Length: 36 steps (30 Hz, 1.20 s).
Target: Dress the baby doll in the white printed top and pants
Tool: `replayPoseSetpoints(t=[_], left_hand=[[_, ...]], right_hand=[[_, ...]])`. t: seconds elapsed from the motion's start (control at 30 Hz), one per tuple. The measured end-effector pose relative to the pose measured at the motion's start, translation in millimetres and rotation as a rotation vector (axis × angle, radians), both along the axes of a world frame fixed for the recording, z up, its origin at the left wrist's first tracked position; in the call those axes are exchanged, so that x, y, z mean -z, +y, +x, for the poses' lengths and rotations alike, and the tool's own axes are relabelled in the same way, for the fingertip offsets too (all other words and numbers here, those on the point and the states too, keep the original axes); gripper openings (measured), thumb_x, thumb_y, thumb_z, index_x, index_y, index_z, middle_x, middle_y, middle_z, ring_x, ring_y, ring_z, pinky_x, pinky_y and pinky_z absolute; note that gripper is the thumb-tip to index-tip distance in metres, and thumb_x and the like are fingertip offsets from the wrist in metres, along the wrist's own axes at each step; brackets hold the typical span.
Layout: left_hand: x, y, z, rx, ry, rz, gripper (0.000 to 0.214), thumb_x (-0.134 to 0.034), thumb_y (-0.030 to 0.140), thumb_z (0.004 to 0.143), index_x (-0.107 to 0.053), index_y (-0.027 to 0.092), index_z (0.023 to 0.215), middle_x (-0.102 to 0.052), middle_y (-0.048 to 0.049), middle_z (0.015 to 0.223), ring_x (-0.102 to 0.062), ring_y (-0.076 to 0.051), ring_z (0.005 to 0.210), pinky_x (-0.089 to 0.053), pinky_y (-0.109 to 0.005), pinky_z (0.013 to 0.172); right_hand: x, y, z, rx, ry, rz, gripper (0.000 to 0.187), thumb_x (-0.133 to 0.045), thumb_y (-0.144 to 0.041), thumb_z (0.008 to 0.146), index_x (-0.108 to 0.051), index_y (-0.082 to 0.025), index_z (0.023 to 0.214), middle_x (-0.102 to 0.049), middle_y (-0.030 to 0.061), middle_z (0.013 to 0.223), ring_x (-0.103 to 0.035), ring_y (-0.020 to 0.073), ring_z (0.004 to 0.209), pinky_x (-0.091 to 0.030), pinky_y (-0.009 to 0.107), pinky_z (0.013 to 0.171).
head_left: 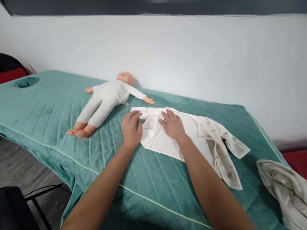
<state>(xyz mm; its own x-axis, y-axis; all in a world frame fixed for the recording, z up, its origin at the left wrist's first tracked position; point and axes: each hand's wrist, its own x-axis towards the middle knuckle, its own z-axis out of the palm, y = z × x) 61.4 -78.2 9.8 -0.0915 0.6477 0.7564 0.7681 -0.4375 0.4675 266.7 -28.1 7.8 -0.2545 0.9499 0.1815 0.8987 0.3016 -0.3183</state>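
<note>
On the cover [152, 184], the shirt [196, 133] is lying spread, unworn, beside the doll [107, 93], right hand [173, 124] open, left hand [131, 128] of unclear grip.

Head-worn, single view. Looks forward and down from above and behind the left hand [131, 130] and right hand [173, 125], fairly near both. Takes in green cover [157, 184] around the hands, reaches white wall [191, 60] beyond them.
</note>
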Motion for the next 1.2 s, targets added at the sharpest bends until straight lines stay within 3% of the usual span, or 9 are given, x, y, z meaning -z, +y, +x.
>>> replayPoseSetpoints(t=[0.13,0.23,0.4,0.5,0.6,0.7,0.8,1.03,1.2], left_hand=[[-1.2,-31.2,12.0,0.247,0.360,-0.221,0.024,-0.047,0.016,0.090,-0.068,0.021,0.099,-0.071,-0.0051,0.089,-0.065,-0.021,0.089,-0.046,-0.036,0.084],[-0.1,-46.5,15.6,0.286,0.427,-0.313,0.025,-0.047,0.016,0.089,-0.069,0.022,0.099,-0.074,-0.0036,0.088,-0.066,-0.020,0.081,-0.046,-0.032,0.076],[4.7,-46.2,10.6,0.175,0.241,-0.376,0.027,-0.046,0.019,0.090,-0.069,0.023,0.104,-0.074,-0.0026,0.092,-0.067,-0.019,0.081,-0.047,-0.029,0.072],[7.6,-32.3,4.2,-0.052,0.043,-0.352,0.025,-0.046,0.022,0.093,-0.068,0.020,0.107,-0.071,-0.0074,0.098,-0.065,-0.022,0.094,-0.049,-0.034,0.083],[9.5,-18.0,1.2,-0.231,0.007,-0.457,0.022,-0.055,0.034,0.093,-0.067,0.019,0.104,-0.068,-0.0134,0.111,-0.060,-0.031,0.110,-0.047,-0.046,0.094],[10.5,-10.5,2.7,-0.244,0.084,-0.577,0.023,-0.063,0.042,0.088,-0.067,0.021,0.097,-0.064,-0.0134,0.126,-0.055,-0.035,0.120,-0.043,-0.052,0.099],[10.0,-7.0,2.8,-0.229,0.078,-0.613,0.015,-0.065,0.037,0.087,-0.066,0.023,0.090,-0.064,-0.0095,0.129,-0.055,-0.032,0.123,-0.041,-0.048,0.102],[6.4,7.0,-6.4,-0.178,-0.285,-0.611,0.008,-0.057,0.032,0.089,-0.058,0.024,0.087,-0.073,-0.0028,0.100,-0.067,-0.023,0.099,-0.047,-0.038,0.092],[12.4,9.3,-8.0,-0.184,-0.331,-0.506,0.007,-0.052,0.025,0.089,-0.058,0.022,0.093,-0.071,-0.0055,0.098,-0.067,-0.023,0.097,-0.049,-0.036,0.090]], right_hand=[[0.5,4.2,0.2,0.021,0.000,-0.021,0.059,-0.032,-0.050,0.104,-0.040,-0.020,0.154,-0.028,0.0150,0.165,-0.023,0.0286,0.154,-0.020,0.051,0.121],[0.1,8.4,0.7,0.038,-0.006,-0.035,0.060,-0.031,-0.050,0.104,-0.038,-0.020,0.155,-0.028,0.0147,0.165,-0.021,0.0281,0.155,-0.019,0.051,0.122],[-1.8,12.7,1.0,0.063,-0.006,-0.056,0.061,-0.031,-0.050,0.104,-0.037,-0.019,0.155,-0.028,0.0144,0.165,-0.020,0.0278,0.155,-0.017,0.052,0.122],[-2.4,11.1,1.2,0.071,0.005,-0.050,0.060,-0.031,-0.049,0.104,-0.039,-0.017,0.154,-0.029,0.0156,0.165,-0.021,0.0279,0.155,-0.017,0.052,0.123],[-2.0,7.2,3.0,0.085,0.007,-0.034,0.061,-0.031,-0.049,0.104,-0.040,-0.014,0.153,-0.031,0.0174,0.164,-0.023,0.0276,0.154,-0.018,0.051,0.122],[-1.8,2.7,6.4,0.106,-0.004,-0.026,0.061,-0.032,-0.047,0.104,-0.040,-0.012,0.152,-0.034,0.0170,0.162,-0.026,0.0267,0.153,-0.020,0.048,0.123],[-3.3,-1.2,9.4,0.120,-0.018,-0.018,0.058,-0.034,-0.040,0.103,-0.038,-0.009,0.152,-0.037,0.0158,0.161,-0.031,0.0261,0.151,-0.022,0.046,0.123],[-5.3,-1.3,14.1,0.122,-0.034,-0.002,0.054,-0.032,-0.025,0.101,-0.038,-0.007,0.151,-0.044,0.0160,0.157,-0.037,0.0248,0.147,-0.026,0.040,0.121],[-4.3,10.8,19.7,0.092,-0.043,-0.024,0.055,-0.031,-0.032,0.102,-0.037,-0.011,0.152,-0.040,0.0136,0.160,-0.035,0.0246,0.148,-0.025,0.044,0.122]])
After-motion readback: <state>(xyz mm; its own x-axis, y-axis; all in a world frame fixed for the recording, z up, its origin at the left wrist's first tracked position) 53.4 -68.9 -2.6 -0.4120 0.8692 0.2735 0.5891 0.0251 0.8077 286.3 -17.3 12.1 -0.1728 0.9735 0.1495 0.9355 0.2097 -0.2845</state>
